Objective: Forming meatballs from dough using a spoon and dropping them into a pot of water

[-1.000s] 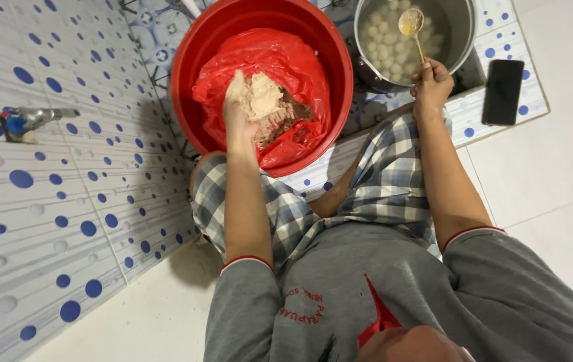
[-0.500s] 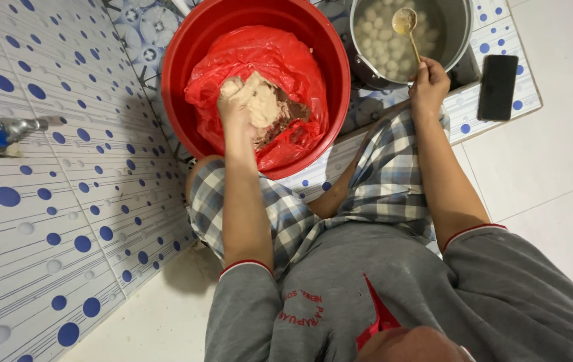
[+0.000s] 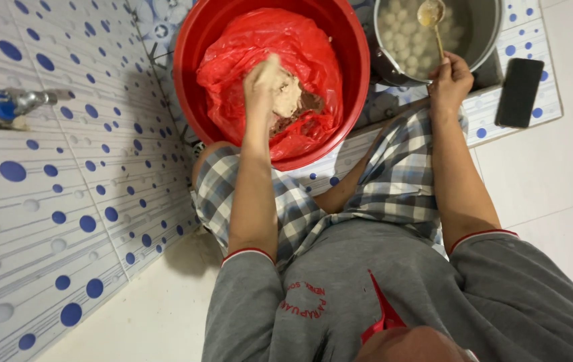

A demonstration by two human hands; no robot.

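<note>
- The left hand point(image 3: 265, 84) is inside the round red plastic basin point(image 3: 196, 80), its fingers curled around a lump of pale, sticky meat paste point(image 3: 290, 97) that clings to them.
- The paste lies on a crumpled red plastic bag point(image 3: 253, 47) that lines the basin; a darker patch of the mix shows just beside the hand.
- The basin stands on the floor against the dotted wall, just in front of the person's knees.
- The right hand point(image 3: 451, 80) has its fingers pressed together around the thin handle of a metal spoon point(image 3: 432, 13), gripping it near its lower end.
- The spoon's bowl carries a pale portion and is held over the round steel pot point(image 3: 484, 33), which stands just beside the basin at the far edge of the floor.
- Many small pale balls point(image 3: 400, 33) float in cloudy water in the pot.
- A black phone point(image 3: 519, 92) lies flat on the dotted floor tiles point(image 3: 541, 40), near the pot and apart from the right hand.
- A metal tap with a blue handle point(image 3: 12, 104) juts from the white wall with blue dots point(image 3: 45, 201), well apart from the basin.
- The person wears checked shorts point(image 3: 394, 181) and a grey shirt point(image 3: 340, 281).
</note>
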